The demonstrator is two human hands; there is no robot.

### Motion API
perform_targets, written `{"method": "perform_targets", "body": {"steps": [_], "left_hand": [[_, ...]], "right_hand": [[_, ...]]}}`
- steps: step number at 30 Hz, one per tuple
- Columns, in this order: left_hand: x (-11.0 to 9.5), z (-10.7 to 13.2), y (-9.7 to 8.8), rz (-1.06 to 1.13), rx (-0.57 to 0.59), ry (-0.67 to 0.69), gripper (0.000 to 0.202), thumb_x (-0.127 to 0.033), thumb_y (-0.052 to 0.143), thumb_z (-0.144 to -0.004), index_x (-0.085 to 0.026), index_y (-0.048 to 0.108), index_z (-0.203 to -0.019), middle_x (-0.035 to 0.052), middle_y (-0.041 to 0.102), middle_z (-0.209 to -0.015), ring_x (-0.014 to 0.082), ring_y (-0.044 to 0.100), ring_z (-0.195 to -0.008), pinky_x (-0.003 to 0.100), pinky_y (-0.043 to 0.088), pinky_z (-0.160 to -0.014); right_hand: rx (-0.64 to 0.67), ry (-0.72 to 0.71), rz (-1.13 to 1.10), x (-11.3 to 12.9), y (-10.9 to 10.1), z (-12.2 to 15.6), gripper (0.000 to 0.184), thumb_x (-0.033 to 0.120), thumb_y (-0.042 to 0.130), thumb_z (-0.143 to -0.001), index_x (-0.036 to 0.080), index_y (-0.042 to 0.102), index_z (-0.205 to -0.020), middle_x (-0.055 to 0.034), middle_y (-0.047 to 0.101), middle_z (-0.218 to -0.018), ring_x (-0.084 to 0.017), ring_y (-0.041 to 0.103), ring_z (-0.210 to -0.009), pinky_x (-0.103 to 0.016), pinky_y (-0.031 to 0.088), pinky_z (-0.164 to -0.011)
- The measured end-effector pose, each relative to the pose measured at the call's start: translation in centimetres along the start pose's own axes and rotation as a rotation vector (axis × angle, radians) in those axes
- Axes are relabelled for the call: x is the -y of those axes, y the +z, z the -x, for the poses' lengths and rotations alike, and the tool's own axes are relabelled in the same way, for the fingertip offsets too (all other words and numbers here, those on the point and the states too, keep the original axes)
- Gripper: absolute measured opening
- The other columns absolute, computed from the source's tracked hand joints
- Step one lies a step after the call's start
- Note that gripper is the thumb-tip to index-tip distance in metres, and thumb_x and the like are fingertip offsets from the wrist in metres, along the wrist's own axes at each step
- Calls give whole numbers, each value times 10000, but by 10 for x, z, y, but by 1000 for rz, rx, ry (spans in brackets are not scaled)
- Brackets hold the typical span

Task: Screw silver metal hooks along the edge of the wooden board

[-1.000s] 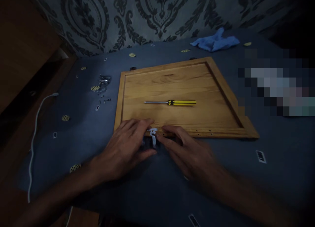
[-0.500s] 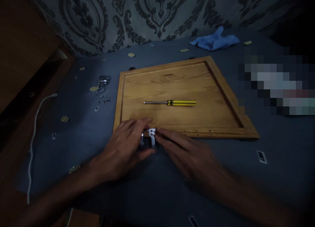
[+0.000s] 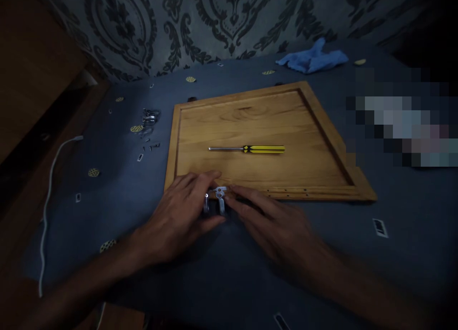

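Observation:
At the near edge of a framed wooden panel [image 3: 261, 124], a shiny metal bracket [image 3: 221, 196] with screw holes rests against the frame, its curved legs pointing towards me. My left hand [image 3: 182, 201] curls around its left side, fingers over the frame and thumb below. From the right, my right hand [image 3: 272, 215] presses its fingertips to the bracket's edge. Something small at those fingertips is too dark to tell. A screwdriver [image 3: 246, 149] with a yellow and black handle lies on the panel, its tip to the left.
Several loose metal fittings [image 3: 150, 117] and small screws [image 3: 152, 147] lie left of the panel on the blue patterned cloth [image 3: 118, 206]. A blue rag [image 3: 313, 58] is at the back. A white cable [image 3: 46, 215] runs along the left edge. A blurred-out object lies at right.
The bracket has tilted very slightly under my fingertips, and my right fingers have shifted a touch. My left hand and the screwdriver stay where they were.

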State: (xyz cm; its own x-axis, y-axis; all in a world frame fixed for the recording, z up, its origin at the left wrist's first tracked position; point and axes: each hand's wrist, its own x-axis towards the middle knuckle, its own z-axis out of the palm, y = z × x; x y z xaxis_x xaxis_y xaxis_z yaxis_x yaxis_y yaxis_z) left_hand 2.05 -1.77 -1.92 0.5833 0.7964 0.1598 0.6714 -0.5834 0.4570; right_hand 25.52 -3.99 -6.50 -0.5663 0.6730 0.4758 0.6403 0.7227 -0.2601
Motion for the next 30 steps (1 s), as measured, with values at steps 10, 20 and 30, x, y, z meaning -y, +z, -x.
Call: {"method": "perform_targets", "body": {"steps": [10, 20, 30], "left_hand": [[-1, 0, -1, 3, 6, -4, 730, -239, 852, -863, -209, 407, -1441, 102, 679, -1292, 278, 641, -1201, 440, 540, -1036], [32, -6, -36, 30, -184, -115, 179, -268, 562, -1048, -234, 615, -1215, 61, 749, -1153, 232, 707, -1078, 387, 562, -971], [152, 1, -60, -212, -414, -454, 263, -101, 479, -927, -178, 697, -1052, 77, 735, -1000, 240, 698, -947, 385, 559, -908]], "right_hand": [[-23, -45, 9, -1, 3, 1, 382, 76, 443, -1027, 118, 710, -1296, -128, 749, -1321, -223, 762, -1121, -342, 674, -878], [-65, -164, 115, -23, 23, 17, 734, 52, 371, -994, 258, 229, -1684, -58, 727, -1364, -189, 794, -1031, -256, 676, -727], [-61, -134, 69, -37, 46, 34, 827, 42, 366, -944, 308, 151, -1697, -22, 638, -1472, -230, 769, -1108, -285, 673, -848]]}}
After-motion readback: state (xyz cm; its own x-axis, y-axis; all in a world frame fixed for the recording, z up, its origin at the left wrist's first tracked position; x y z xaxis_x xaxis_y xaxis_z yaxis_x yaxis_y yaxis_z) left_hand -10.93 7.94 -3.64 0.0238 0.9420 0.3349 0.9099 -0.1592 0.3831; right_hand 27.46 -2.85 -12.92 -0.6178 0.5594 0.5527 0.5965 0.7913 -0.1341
